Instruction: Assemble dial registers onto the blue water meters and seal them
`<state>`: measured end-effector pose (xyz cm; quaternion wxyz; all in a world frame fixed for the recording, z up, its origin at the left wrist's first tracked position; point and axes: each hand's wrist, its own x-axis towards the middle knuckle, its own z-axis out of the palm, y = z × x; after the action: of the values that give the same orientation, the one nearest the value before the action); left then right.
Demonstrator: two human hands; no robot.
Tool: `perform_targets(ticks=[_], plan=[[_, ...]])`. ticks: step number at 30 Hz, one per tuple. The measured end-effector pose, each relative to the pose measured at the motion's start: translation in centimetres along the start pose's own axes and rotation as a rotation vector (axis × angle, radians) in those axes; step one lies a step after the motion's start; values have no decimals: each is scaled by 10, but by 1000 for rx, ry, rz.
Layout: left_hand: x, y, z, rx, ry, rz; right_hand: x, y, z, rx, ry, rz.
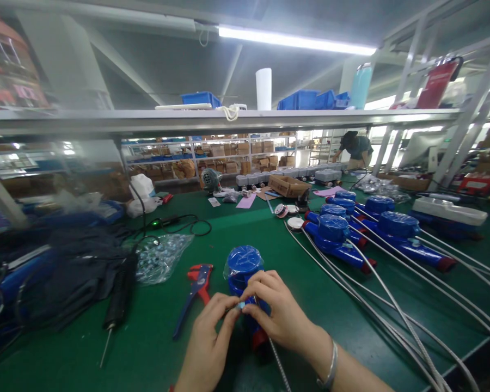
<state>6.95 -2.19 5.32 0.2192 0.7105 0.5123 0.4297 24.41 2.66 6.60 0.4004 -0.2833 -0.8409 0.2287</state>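
A blue meter body [245,260] with a plastic-wrapped round top stands before me, its red-capped end toward me. Over it, my left hand [213,332] pinches a small light-blue piece [240,305] between thumb and fingers. My right hand [275,310] closes on the same piece from the other side. A grey braided cable [278,363] runs from beneath my right hand toward the bottom edge. Left of the meter lies a wire stripper [196,294] with red and blue handles. The far side of the small piece is hidden by my fingers.
On the left are a bag of small blue parts [161,256], an electric screwdriver [118,296] and dark cloth. More blue meters [332,237] with long cables fill the right. Behind are a cardboard box [289,186] and an overhead shelf [237,115]. A person [356,147] bends far back.
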Motion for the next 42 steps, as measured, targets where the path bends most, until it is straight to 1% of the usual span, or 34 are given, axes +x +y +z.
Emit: perform_targets(ticks=[5,9,12,16,19,21,24,27,30,34,37,39,42], plan=[[0,-3,-1,-14,-48,-34,1,5,3,-47,5,-30],[-1,-2,1,45,-29,-33,2,2,2,-81,-28,-11],[-3,-2,3,123,4,35,2,0,4,-97,-37,14],[-6,-6,5,203,48,167,0,-1,8,-85,-36,45],[-6,-7,6,208,52,197,0,-2,8,-62,-37,75],[-5,-6,5,189,58,173,1,-2,5,-39,-31,76],[-3,-5,4,147,68,134,3,-3,0,-9,-11,33],[-1,-6,3,98,53,108,3,0,-2,-32,-1,-12],[-1,-9,3,60,15,64,3,4,0,-81,12,-31],[-2,-11,4,39,-30,-16,3,7,1,-130,12,-25],[-3,-11,5,29,-46,-33,3,7,1,-154,-2,-20],[-3,-10,6,41,-45,-37,2,7,2,-164,-5,-12],[-4,-9,9,93,-12,-28,0,5,4,-175,11,10]])
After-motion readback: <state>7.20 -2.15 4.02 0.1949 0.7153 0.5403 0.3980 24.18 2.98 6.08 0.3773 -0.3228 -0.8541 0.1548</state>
